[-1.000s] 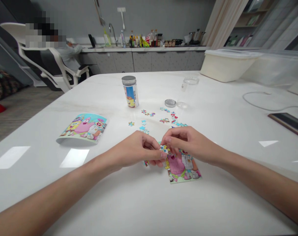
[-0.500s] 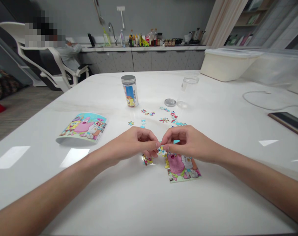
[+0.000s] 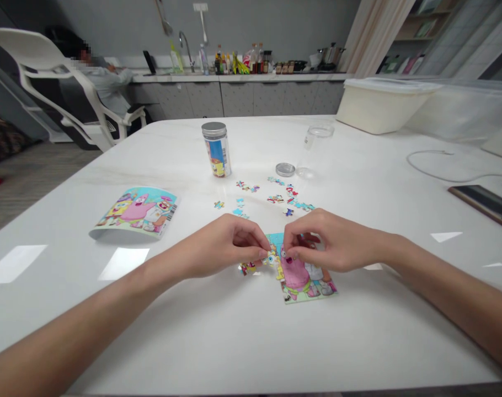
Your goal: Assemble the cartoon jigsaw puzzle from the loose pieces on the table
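My left hand [image 3: 230, 242] is closed, thumb and finger pinching a yellow puzzle piece [image 3: 271, 258] printed with a big eye. The piece is at the left edge of a partly joined jigsaw puzzle [image 3: 296, 278] showing a pink starfish character. Over the puzzle's upper part is my right hand [image 3: 321, 240], fingers curled together at the starfish's face; whether they grip anything is hidden. Below my left fingertips lies a small cluster of puzzle pieces [image 3: 246, 269]. Loose puzzle pieces [image 3: 276, 199] are scattered beyond my hands.
A curled picture sheet [image 3: 137, 212] lies to the left. Farther back stand a lidded puzzle jar [image 3: 216, 151] and a clear jar [image 3: 315, 149], with a metal lid [image 3: 285, 169] between them. On the right are a phone [image 3: 489, 204], a cable [image 3: 420, 175] and a white bin [image 3: 383, 107]. A person [image 3: 104, 85] sits back left.
My right hand has moved slightly right, away from my left fingertips. The eye piece, earlier between both hands, is now at my left fingertips, lower against the puzzle's edge. The camera view has shifted slightly.
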Tool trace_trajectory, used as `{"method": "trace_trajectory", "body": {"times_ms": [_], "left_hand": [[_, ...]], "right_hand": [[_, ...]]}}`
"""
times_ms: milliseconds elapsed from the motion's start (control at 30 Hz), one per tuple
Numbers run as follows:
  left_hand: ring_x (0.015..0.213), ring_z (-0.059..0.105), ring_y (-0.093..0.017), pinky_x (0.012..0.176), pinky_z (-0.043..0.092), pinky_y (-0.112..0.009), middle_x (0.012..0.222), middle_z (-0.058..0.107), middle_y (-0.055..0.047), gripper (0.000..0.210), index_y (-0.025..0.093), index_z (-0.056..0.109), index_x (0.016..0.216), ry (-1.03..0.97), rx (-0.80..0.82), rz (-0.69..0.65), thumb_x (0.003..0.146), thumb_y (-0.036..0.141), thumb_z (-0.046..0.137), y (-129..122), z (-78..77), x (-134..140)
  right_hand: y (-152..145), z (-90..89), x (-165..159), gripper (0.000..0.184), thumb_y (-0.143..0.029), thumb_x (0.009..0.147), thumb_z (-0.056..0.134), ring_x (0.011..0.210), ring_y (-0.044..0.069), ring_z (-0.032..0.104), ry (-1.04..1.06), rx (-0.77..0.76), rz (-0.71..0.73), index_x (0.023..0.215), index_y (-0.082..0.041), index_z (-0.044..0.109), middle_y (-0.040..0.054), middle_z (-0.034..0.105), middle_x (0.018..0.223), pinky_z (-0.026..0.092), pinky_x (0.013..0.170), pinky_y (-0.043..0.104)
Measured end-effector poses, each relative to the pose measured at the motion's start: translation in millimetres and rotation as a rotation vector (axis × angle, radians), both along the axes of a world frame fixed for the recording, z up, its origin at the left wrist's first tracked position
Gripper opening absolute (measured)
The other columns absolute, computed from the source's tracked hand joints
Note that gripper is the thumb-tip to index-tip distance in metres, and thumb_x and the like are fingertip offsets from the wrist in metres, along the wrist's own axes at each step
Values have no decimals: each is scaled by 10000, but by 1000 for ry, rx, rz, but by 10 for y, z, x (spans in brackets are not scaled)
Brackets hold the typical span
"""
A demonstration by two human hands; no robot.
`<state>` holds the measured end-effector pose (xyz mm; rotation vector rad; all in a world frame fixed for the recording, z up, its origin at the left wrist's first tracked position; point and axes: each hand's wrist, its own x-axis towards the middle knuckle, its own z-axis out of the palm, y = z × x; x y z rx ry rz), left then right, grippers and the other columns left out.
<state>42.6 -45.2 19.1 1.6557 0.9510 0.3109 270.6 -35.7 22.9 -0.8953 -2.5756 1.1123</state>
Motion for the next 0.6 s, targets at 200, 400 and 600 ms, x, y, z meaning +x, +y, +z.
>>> {"method": "trace_trajectory", "body": {"times_ms": [200,400,600], "left_hand": [[601,575,-115,573,415,-216,665,671,21,147,194,713,820,199,301,-28,822,226,570,-57,10,36],[568,525,-101,570,383,-215,636,633,34,137,206,703,803,255,463,-20,842,226,573,-91,-56,89],[727,569,-137,674,403,-244,812,647,-14,124,208,721,881,272,722,-176,851,222,601,-61,-74,47]], "right_hand": [[4,-80,15,70,-132,775,577,562,85,540,-73,18,172,769,-166,638,-10,660,680,404,542,210],[0,-104,11,64,-133,771,568,552,83,526,-84,39,187,748,-171,614,-13,650,676,397,542,209],[2,-105,17,67,-137,770,562,553,86,516,-86,47,187,747,-175,612,-19,624,660,393,547,212]]}}
